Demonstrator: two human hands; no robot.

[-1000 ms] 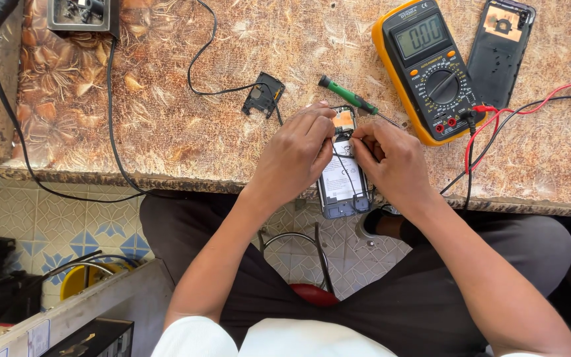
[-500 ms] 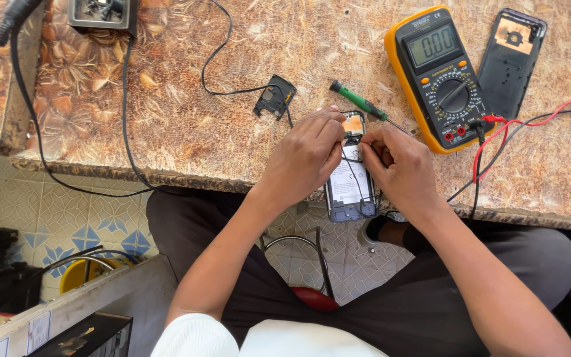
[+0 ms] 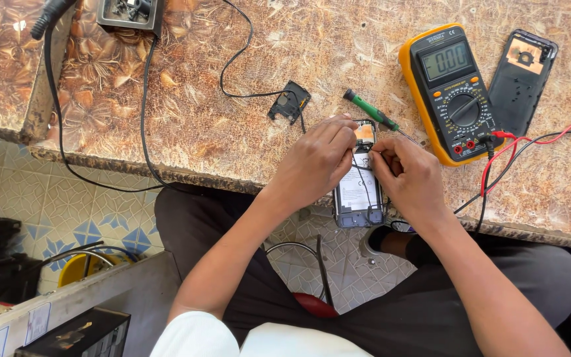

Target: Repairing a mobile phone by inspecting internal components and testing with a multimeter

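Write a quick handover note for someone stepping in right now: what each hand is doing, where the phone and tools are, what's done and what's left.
Left hand and right hand both grip the opened phone at the counter edge, fingers at its top end.
Back cover is off, lying right of the yellow multimeter.
Green screwdriver lies just above the phone, untouched.
Small black part sits left of it.
Left: phone is open, not reassembled.
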